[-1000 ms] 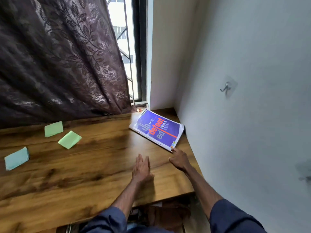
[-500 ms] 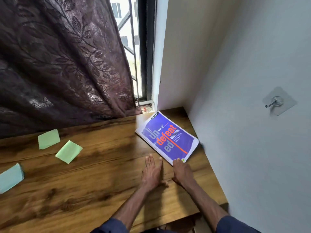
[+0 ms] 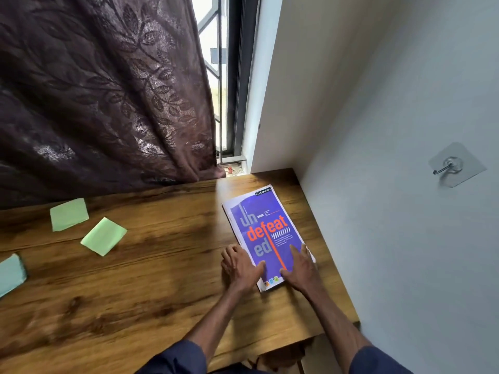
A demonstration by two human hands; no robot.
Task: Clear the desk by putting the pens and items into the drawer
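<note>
The purple softcover notebook with orange lettering (image 3: 266, 233) lies flat, cover up, on the far right part of the brown wood-grain desk (image 3: 162, 292). Its long axis runs from near to far, and its right edge is near the pale grey wall (image 3: 378, 103).

Both hands are at the near end of the notebook, close together but not touching.
- The right hand (image 3: 299, 268) rests palm-down on the near right part of the cover, fingers straight and spread.
- The left hand (image 3: 240, 268) lies against the near left edge, fingers extended on the desk surface and thumb reaching onto the cover. It cannot be determined whether any fingertip is under the edge.

This placement probably serves to steady a thin, flat item that offers no raised edge to grasp. The right hand pins it while the left works at the side from which it could be lifted or slid towards the near desk edge. Neither hand grips the notebook yet.

The drawer is not in view, and no pens are visible.

Other items on the desk, all well apart from the hands:
- Two light green paper squares (image 3: 68, 214) and (image 3: 104, 236), far left.
- One pale blue paper pad (image 3: 10, 273), at the left border.

A dark brown leaf-patterned curtain (image 3: 94, 90) hangs behind the desk. A clear adhesive wall hook (image 3: 449, 167) is fixed to the right wall.
</note>
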